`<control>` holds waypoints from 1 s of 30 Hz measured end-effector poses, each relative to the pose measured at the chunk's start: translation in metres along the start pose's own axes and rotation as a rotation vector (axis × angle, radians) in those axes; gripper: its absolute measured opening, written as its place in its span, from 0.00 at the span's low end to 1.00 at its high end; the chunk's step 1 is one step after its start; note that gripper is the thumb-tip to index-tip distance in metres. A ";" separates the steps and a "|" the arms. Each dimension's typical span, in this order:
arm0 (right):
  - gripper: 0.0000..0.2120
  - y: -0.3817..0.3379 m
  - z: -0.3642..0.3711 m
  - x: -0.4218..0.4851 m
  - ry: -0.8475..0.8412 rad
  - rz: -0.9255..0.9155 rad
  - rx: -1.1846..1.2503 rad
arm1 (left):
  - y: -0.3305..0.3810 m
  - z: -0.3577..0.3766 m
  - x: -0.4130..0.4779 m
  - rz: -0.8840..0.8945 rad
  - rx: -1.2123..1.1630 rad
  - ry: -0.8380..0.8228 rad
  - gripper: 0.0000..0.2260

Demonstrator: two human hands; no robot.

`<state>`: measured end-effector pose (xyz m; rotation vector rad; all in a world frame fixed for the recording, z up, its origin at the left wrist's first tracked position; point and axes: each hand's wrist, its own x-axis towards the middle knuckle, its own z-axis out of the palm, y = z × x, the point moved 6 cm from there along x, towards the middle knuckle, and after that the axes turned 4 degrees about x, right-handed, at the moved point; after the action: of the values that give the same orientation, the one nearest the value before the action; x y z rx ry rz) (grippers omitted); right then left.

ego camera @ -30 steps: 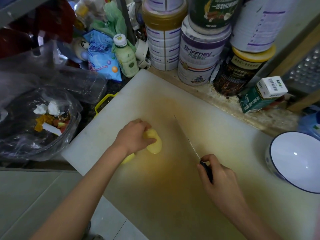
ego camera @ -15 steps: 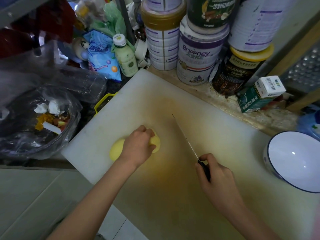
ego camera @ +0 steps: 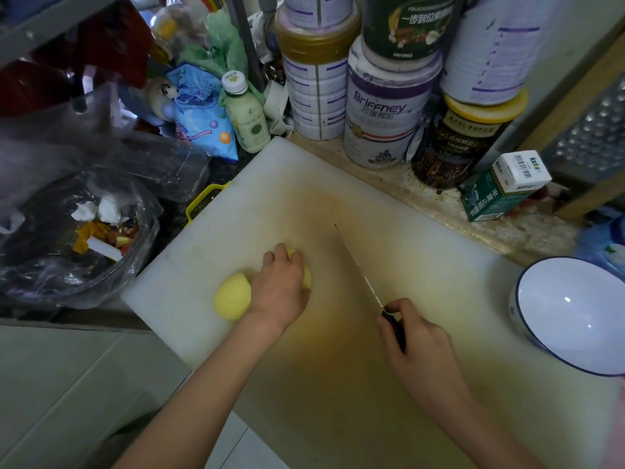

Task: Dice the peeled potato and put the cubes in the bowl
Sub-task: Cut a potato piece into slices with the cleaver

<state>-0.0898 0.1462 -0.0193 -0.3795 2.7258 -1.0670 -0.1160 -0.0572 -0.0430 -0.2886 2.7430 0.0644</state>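
Potato (ego camera: 231, 296) could roll or skid when the knife (ego camera: 358, 265) comes down, I judge, since it looks rounded and smooth and may have no flat face under it; a slip would push the blade toward the left hand (ego camera: 282, 289), whose fingertips curl over the side nearest the knife. Tucking those tips back would lower that risk. The right hand (ego camera: 419, 353) is wrapped tight round the dark handle, with the thin blade pointing away across the board (ego camera: 372, 418), to the right of the potato and apart from it; whether the edge touches the board I cannot tell. Loose cubes could also scatter, as the bowl (ego camera: 575, 316) sits well off at the board's right edge and holds nothing yet. The left hand lies palm down on the potato, fingers bent round it, holding it near the board's left side. The potato is pale yellow, peeled clean and slightly glossy, showing on both sides of the hand; with its middle covered, I cannot say whether it is whole or already split.
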 end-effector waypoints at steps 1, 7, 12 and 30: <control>0.04 0.001 0.001 0.000 -0.002 0.004 -0.004 | -0.001 0.000 0.001 -0.005 -0.014 0.004 0.22; 0.05 0.003 0.001 0.000 -0.004 0.011 0.007 | -0.016 -0.001 0.009 -0.042 -0.113 0.054 0.26; 0.05 0.003 0.000 0.001 -0.010 0.000 0.003 | -0.021 -0.001 0.018 -0.019 -0.137 -0.013 0.31; 0.05 0.003 0.001 0.003 -0.014 0.031 0.024 | -0.012 0.002 0.016 0.009 -0.111 -0.007 0.27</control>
<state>-0.0924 0.1466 -0.0223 -0.3379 2.6950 -1.0846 -0.1273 -0.0718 -0.0514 -0.3059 2.7388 0.2200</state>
